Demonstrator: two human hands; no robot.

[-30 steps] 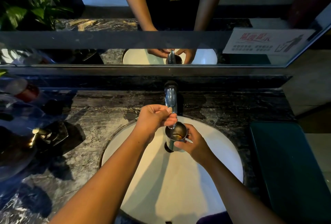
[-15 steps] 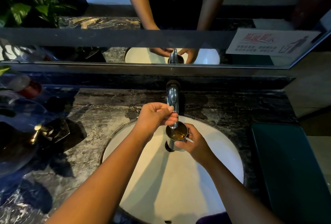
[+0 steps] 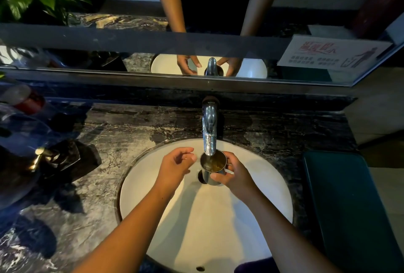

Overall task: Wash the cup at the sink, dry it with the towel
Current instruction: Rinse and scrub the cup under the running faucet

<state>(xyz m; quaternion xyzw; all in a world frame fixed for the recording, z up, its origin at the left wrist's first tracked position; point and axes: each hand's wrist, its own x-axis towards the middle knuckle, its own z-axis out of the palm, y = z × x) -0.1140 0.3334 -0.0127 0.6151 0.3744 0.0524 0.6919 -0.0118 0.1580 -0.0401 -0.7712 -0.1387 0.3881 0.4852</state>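
Over sink (image 3: 251,218), right grip (image 3: 235,176) clasps cup (image 3: 213,166); left grip (image 3: 175,163) loosely open.

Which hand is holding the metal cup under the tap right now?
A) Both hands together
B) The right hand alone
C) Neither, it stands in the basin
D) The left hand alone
B: the right hand wraps the cup under the tap, while the left hand is open beside it, not touching.

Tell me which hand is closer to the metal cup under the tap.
Right. The right hand grips the metal cup from its right side, fingers around it. The left hand hovers open just left of the cup, not touching it.
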